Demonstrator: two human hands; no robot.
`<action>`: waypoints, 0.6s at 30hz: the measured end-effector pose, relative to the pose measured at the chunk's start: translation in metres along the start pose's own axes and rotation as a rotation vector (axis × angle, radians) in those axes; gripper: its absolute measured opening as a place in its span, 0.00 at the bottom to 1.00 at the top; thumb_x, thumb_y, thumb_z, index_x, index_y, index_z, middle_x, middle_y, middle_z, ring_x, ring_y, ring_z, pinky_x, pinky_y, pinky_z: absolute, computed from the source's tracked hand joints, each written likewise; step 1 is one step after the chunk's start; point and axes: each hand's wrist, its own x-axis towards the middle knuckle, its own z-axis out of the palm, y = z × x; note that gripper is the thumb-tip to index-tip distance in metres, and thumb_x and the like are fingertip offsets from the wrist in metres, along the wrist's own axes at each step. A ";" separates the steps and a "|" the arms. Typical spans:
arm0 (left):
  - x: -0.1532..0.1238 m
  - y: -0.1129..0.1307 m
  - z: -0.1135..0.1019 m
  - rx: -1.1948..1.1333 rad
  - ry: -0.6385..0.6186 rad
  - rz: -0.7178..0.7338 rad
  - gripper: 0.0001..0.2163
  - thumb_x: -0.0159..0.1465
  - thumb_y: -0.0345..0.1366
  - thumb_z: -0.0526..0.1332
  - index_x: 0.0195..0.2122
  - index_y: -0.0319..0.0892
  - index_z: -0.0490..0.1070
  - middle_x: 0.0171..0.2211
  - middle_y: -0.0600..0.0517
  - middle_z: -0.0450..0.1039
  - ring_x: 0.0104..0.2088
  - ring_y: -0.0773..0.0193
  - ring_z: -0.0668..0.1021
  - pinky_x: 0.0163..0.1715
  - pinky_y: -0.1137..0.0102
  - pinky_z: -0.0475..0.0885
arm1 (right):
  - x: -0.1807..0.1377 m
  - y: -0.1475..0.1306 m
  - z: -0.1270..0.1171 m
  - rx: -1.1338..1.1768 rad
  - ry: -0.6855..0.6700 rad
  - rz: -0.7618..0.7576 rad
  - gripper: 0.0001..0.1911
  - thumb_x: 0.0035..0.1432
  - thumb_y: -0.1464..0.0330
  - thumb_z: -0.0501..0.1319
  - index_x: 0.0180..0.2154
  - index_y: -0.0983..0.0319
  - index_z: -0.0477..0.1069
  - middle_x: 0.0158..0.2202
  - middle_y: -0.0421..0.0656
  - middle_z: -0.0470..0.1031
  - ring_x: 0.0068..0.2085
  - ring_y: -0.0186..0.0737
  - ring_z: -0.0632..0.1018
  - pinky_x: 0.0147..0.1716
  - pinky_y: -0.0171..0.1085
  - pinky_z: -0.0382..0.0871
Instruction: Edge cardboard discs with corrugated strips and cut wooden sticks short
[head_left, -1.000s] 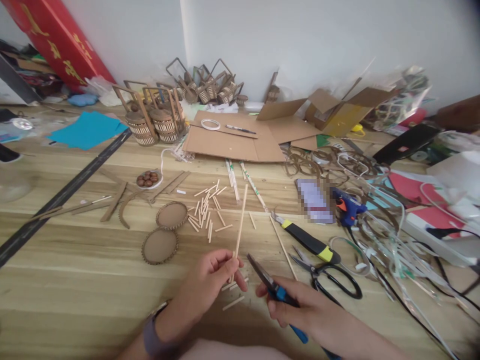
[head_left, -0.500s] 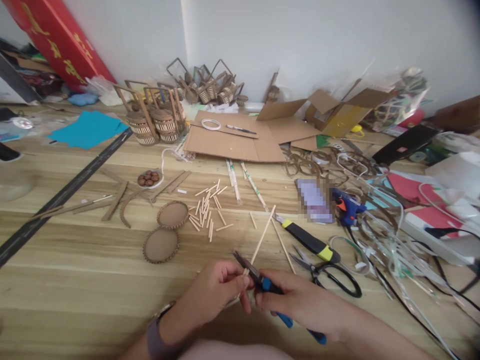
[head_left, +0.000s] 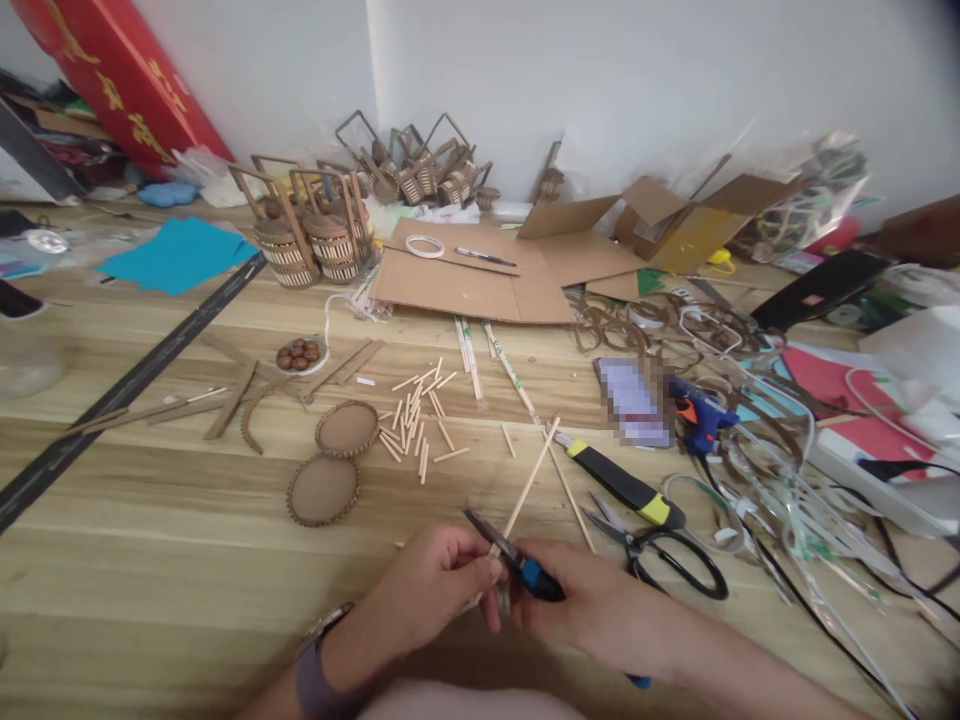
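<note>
My left hand (head_left: pixel 442 575) pinches a thin wooden stick (head_left: pixel 531 478) near its lower part, and the stick slants up and away to the right. My right hand (head_left: pixel 581 600) is wrapped round blue-handled pliers (head_left: pixel 495 535). Their dark jaws lie across the stick just by my left fingertips; my fingers hide most of the handles. A second long stick (head_left: pixel 572 497) lies on the table to the right. Beyond my hands are many short cut stick pieces (head_left: pixel 424 410), with one piece (head_left: pixel 508 440) apart from them. Two round cardboard discs with ridged rims (head_left: pixel 324 489) lie left of the pieces.
A yellow-black utility knife (head_left: pixel 619 482), black scissors (head_left: pixel 660 555), a phone (head_left: pixel 634 400) and a blue glue gun (head_left: pixel 701 415) lie on the right, near tangled cords and strips. A bowl of brown balls (head_left: pixel 298 355), small lidded baskets (head_left: pixel 285 250) and cardboard (head_left: pixel 472 285) stand farther back.
My right hand has squeezed the pliers' handles closer together, so less blue shows beneath it. My left hand keeps its pinch on the stick. The view has shifted slightly.
</note>
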 end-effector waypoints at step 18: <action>-0.002 0.000 0.005 0.088 0.096 -0.020 0.16 0.62 0.50 0.56 0.30 0.41 0.70 0.23 0.53 0.73 0.28 0.61 0.74 0.35 0.69 0.66 | 0.002 0.003 0.006 -0.084 0.107 -0.046 0.11 0.59 0.66 0.57 0.33 0.61 0.78 0.34 0.41 0.80 0.36 0.42 0.77 0.37 0.36 0.67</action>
